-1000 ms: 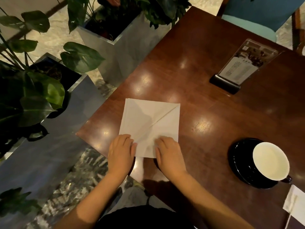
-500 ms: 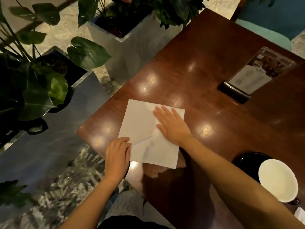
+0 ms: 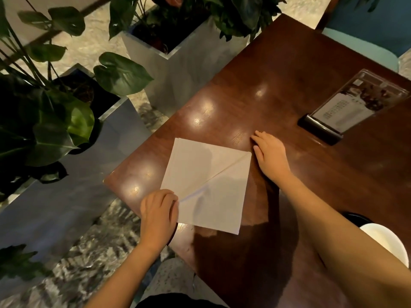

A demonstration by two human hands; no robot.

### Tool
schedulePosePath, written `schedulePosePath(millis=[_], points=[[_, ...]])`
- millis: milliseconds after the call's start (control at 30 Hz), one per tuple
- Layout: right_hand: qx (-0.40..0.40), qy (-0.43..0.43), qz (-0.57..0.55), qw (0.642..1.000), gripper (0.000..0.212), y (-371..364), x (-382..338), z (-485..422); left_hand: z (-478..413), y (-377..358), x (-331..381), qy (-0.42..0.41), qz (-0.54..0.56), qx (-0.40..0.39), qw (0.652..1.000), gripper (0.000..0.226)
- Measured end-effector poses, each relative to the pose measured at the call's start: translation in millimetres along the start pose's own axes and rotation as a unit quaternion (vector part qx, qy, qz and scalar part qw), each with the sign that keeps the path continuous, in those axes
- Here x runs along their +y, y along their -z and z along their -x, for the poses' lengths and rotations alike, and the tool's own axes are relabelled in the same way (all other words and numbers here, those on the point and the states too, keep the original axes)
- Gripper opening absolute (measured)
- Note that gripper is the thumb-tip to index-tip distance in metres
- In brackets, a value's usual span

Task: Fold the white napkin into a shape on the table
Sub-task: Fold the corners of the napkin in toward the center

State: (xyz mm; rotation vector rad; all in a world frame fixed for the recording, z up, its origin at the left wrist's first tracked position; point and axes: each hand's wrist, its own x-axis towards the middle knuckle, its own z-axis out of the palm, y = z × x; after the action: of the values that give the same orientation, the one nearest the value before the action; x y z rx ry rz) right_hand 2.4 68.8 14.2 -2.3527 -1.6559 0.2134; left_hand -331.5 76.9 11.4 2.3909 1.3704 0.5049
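i see the white napkin [image 3: 206, 185] lying flat near the corner of the dark wooden table [image 3: 278, 90], with a diagonal crease running from its near-left corner to its far-right corner. my left hand [image 3: 159, 213] rests with curled fingers on the near-left corner, pressing it down, not pinching anything i can make out. my right hand [image 3: 271, 157] lies flat and released on the table, fingers just at the far-right corner. a menu stand [image 3: 353, 107] sits further right, and a white cup [image 3: 387, 243] peeks past my right forearm
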Motion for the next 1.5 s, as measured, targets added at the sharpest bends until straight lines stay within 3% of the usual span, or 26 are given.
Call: schedulePosePath(millis=[100,267,833,1500], points=[[0.017,0.04,-0.078,0.996,0.023,1,-1,5,0,2,-3,-0.008,-0.025,-0.005,1.0,0.025],[-0.026,0.048,-0.131,0.99,0.015,1,3,6,1,3,-3,-0.006,-0.026,0.003,1.0,0.025],[-0.02,0.074,-0.138,0.987,0.013,1,12,10,7,5,-2,0.001,-0.087,0.005,0.996,0.024],[-0.026,0.061,-0.132,0.989,0.014,1,10,8,4,7,2,0.054,-0.07,0.002,0.996,0.02]])
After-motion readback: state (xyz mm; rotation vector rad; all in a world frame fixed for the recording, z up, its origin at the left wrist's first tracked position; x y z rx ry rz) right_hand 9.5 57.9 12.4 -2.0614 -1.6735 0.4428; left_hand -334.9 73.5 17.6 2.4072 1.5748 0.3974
